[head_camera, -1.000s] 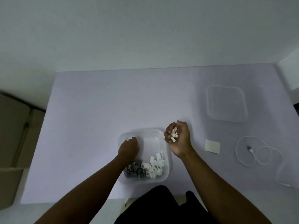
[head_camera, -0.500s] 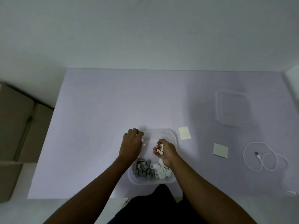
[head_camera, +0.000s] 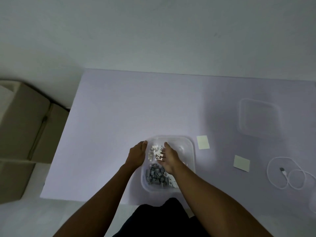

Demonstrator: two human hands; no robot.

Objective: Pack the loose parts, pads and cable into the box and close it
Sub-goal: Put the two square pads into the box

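Note:
A clear plastic box (head_camera: pixel 189 147) stands near the table's front edge. Grey parts (head_camera: pixel 154 175) fill its near left corner, and white parts (head_camera: pixel 154 151) tumble between my two hands. My right hand (head_camera: pixel 170 157) hovers inside the box with its fingers spread and straight, white parts dropping from it. My left hand (head_camera: pixel 137 153) rests against the box's left wall, fingers curved along the rim. Two pale pads (head_camera: pixel 203 142) (head_camera: pixel 241 163) lie to the right of the box. A coiled white cable (head_camera: pixel 287 173) lies further right.
The clear lid (head_camera: pixel 258 119) lies at the back right of the lilac table (head_camera: pixel 136 106). Cardboard boxes (head_camera: pixel 22 130) stand on the floor to the left. A pale object (head_camera: pixel 313 205) shows at the right edge.
My right hand carried a fistful of white parts from the box's right side over the box and spread its fingers, letting them fall. A pad it hid now shows. Left hand stays at the wall.

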